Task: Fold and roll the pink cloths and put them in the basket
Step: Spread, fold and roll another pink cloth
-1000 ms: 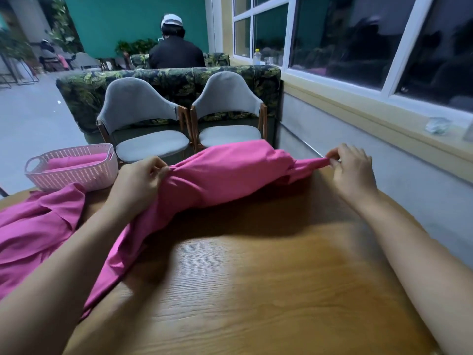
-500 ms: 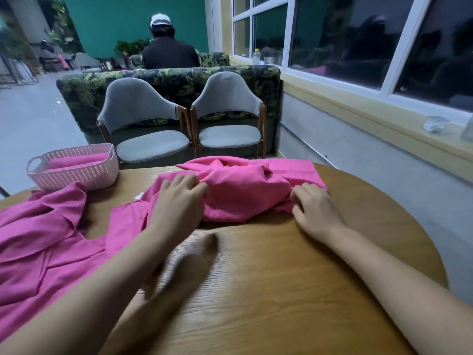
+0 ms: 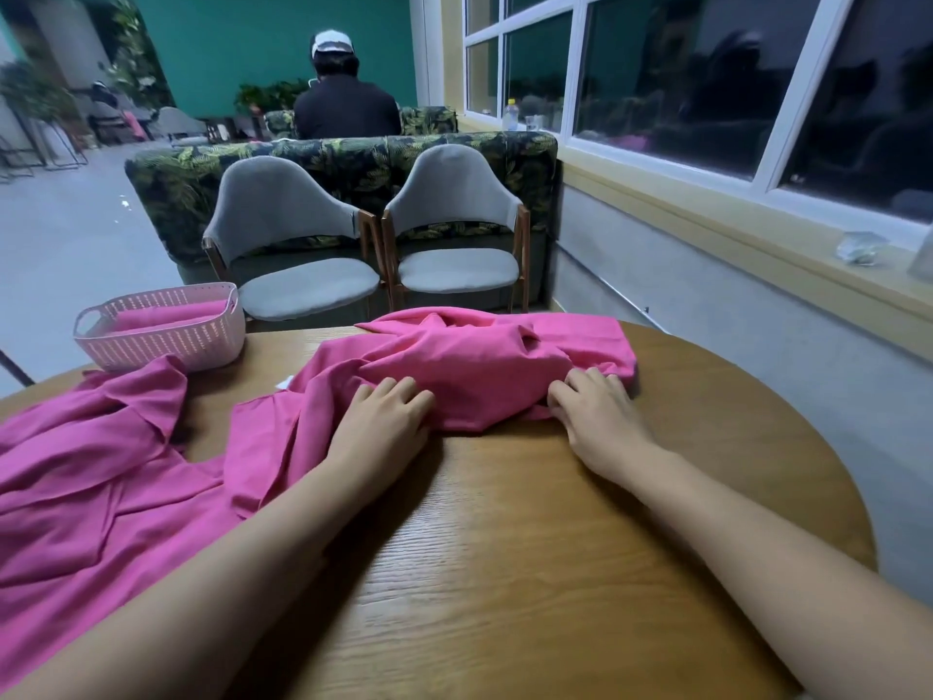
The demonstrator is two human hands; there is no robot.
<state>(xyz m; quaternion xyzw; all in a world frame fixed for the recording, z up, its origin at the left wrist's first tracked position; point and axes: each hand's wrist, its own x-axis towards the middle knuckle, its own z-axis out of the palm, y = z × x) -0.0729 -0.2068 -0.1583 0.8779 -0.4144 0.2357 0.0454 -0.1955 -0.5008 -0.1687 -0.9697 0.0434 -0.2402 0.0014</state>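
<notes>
A crumpled pink cloth (image 3: 469,366) lies bunched across the far middle of the round wooden table (image 3: 505,548). My left hand (image 3: 378,426) rests on its near left edge with the fingers laid on the fabric. My right hand (image 3: 595,416) presses on its near right edge, fingers bent down onto the cloth. More pink cloth (image 3: 101,487) spreads loose over the table's left side and runs under my left forearm. A pink plastic basket (image 3: 202,341) stands at the far left of the table, with a rolled pink cloth (image 3: 166,315) inside.
Two grey chairs (image 3: 303,255) stand just beyond the table's far edge, with a leaf-patterned sofa behind them. A person in a white cap (image 3: 343,103) sits further back, facing away. A window ledge (image 3: 757,245) runs along the right wall.
One second ago both hands held the cloth stretched up off the table. They have since lowered it onto the tabletop and now rest on its near edge.
</notes>
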